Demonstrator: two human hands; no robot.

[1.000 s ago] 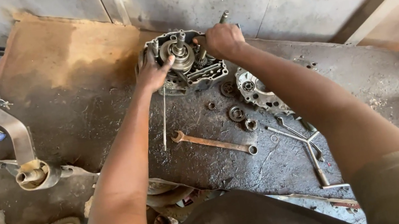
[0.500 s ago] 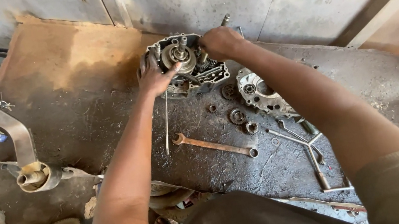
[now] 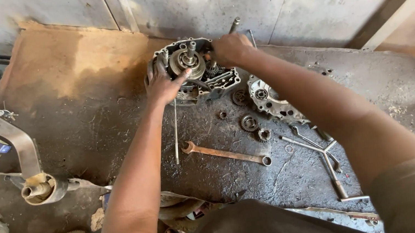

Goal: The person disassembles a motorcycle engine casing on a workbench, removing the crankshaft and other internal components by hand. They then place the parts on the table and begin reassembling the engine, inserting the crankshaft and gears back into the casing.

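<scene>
An open metal engine case (image 3: 194, 68) with gears and shafts inside lies on the dirty floor by the wall. My left hand (image 3: 162, 85) rests on its left side, thumb against the round clutch part in the middle. My right hand (image 3: 229, 50) grips the case's right part, fingers curled over the gears there. Whether it holds a loose piece is hidden.
A rusty combination wrench (image 3: 224, 153) and a thin rod (image 3: 175, 132) lie in front of the case. Loose gears (image 3: 248, 122), a round engine cover (image 3: 271, 101) and a three-armed socket wrench (image 3: 319, 151) sit to the right. A bent exhaust pipe (image 3: 26, 162) lies left.
Both hands stay on the engine case. The view has shifted slightly, and my right hand has slid a little lower and to the left on the case.
</scene>
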